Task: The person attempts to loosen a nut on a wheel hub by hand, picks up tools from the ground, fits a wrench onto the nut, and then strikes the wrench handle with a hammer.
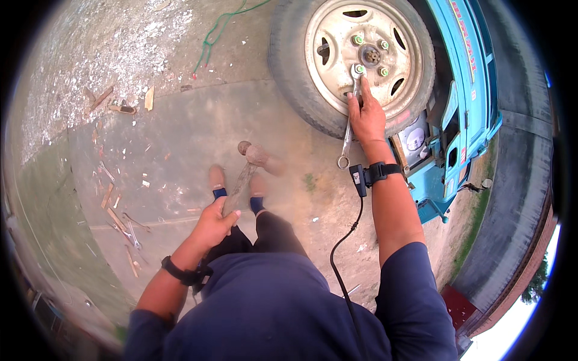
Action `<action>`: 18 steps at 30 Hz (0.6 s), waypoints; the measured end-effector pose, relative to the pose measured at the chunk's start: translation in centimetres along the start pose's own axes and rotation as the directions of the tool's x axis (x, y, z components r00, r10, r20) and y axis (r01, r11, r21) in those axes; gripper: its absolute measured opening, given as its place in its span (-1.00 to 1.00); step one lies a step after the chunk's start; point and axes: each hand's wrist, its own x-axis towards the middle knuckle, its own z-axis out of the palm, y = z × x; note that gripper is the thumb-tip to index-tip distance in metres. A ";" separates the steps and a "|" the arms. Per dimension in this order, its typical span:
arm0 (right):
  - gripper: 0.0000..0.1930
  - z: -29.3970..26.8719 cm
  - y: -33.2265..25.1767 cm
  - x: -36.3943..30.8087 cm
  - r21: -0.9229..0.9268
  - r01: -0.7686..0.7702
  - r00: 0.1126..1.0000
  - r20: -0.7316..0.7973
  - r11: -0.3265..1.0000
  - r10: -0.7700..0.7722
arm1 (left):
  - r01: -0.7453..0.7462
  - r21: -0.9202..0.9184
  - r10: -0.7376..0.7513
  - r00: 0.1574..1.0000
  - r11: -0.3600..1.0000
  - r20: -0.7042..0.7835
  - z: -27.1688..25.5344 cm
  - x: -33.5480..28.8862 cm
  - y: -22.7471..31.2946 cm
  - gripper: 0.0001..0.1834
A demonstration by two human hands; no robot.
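Observation:
My left hand (218, 221) is closed round the wooden handle of a ball-peen hammer (257, 155), its rusty head slightly blurred above my shoes. The hammer is apart from the wheel. At the far right, my right hand (367, 117) grips a silver combination wrench (347, 139), index finger stretched along it toward the nut. The wrench's upper end sits at the lowest left nut (359, 69) of a cream wheel rim (325, 72); its ring end hangs below my hand. Several other green-marked nuts surround the hub (372, 56). The black tyre (288, 60) encircles the rim.
A turquoise vehicle body (475, 90) stands right of the wheel. Wood scraps (114, 219) and loose wrenches (133, 237) lie on the ground at left. White chips (120, 48) and a green cord (208, 43) lie farther off. A black cable (333, 256) hangs from my right wrist.

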 end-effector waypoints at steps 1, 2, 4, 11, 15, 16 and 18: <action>-0.31 -0.7 0.1 0.1 -0.007 -0.019 0.995 0.095 1.000 0.019 | 0.006 0.001 -0.006 1.000 1.000 0.004 0.3 0.0 -0.3 -0.70; -0.30 -0.7 0.4 0.0 -0.022 0.017 0.994 0.108 1.000 -0.014 | 0.011 0.003 -0.011 1.000 1.000 0.008 0.7 0.1 -0.7 -0.69; -0.27 -0.9 1.0 0.1 -0.057 0.079 0.990 0.124 0.995 -0.072 | 0.009 0.009 -0.009 1.000 1.000 0.019 1.1 0.4 -1.0 -0.69; -0.32 0.1 1.5 -0.2 -0.053 0.096 0.995 0.014 0.994 -0.096 | 0.028 0.023 -0.028 1.000 0.999 0.007 1.3 0.2 -1.8 -0.68; -0.30 2.3 -2.7 0.3 -0.034 -0.126 0.992 -0.032 0.991 0.125 | -0.002 -0.004 0.002 1.000 1.000 -0.009 0.9 0.3 -2.0 -0.67; -0.30 3.0 -4.2 0.5 -0.016 -0.201 0.978 -0.052 0.979 0.200 | 0.009 -0.005 -0.009 1.000 1.000 -0.016 0.6 0.3 -2.1 -0.67; -0.27 3.6 -7.2 1.5 0.030 -0.317 0.946 -0.061 0.948 0.319 | 0.030 -0.007 -0.030 0.999 1.000 -0.027 -0.2 0.1 -2.1 -0.68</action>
